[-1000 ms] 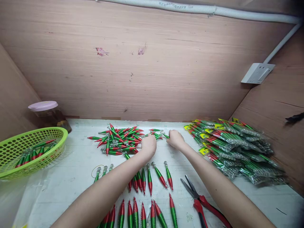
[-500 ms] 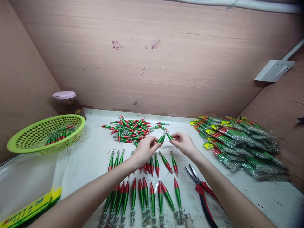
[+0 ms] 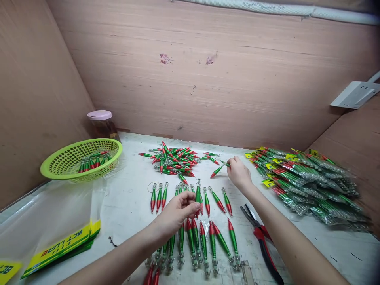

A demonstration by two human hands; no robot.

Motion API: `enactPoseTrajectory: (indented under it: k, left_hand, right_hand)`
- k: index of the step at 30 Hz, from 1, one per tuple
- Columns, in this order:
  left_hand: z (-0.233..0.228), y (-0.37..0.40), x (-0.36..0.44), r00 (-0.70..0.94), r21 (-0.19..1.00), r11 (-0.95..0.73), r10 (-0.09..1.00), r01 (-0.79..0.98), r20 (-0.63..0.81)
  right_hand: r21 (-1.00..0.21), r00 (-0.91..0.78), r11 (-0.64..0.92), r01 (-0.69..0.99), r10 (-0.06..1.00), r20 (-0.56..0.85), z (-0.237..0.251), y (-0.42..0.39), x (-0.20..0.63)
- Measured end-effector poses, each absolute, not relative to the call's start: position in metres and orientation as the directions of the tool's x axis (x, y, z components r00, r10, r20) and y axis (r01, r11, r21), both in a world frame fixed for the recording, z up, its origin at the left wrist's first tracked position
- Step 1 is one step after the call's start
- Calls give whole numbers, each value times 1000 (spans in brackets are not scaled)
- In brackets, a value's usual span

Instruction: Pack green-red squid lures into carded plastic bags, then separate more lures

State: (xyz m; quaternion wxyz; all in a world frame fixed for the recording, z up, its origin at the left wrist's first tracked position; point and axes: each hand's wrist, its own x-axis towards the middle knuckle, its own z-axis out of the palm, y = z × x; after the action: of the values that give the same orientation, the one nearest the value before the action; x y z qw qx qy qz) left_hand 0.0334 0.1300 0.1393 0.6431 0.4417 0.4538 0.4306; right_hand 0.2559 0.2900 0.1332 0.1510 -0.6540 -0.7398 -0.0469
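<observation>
My left hand (image 3: 181, 208) pinches a green and red squid lure (image 3: 197, 198) by its red end, hooks pointing away from me, over a row of similar lures. Farther off, my right hand (image 3: 238, 173) is closed on another small lure (image 3: 227, 163), mostly hidden by the fingers. Just left of those fingers is a further lure (image 3: 217, 171); whether it touches the held one I cannot tell. A loose pile of lures (image 3: 175, 158) lies beyond my hands. Nearer me, larger lures (image 3: 212, 241) form a row, hooks toward me, partly behind my left arm.
Red-handled pliers (image 3: 263, 241) lie beside my right forearm. Bagged lures (image 3: 308, 182) are stacked at the right. On the left are a green basket (image 3: 49, 170) holding several lures, a lidded jar (image 3: 102, 124) and plastic bags with yellow headers (image 3: 63, 245).
My hands have separated: the left came down toward me with its lure, while the right went slightly away and to the right. The view has turned left, showing more basket and bags.
</observation>
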Motion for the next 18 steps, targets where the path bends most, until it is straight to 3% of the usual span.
enactPoseTrajectory:
  k: [7,12,18]
  left_hand:
    - [131,102,13,146,941,271,959,-201,-245]
    - [128,91,11,105,937,261,964,-231,-242]
    - [127,86,10,154,947,241,965,-215,-210]
  right_hand:
    - [16,-80,79,997,962,259,132,293,271]
    - [12,-18,17,1000,983,183,113,299,290]
    - [0,-62,62,998,993,105,92,308,299]
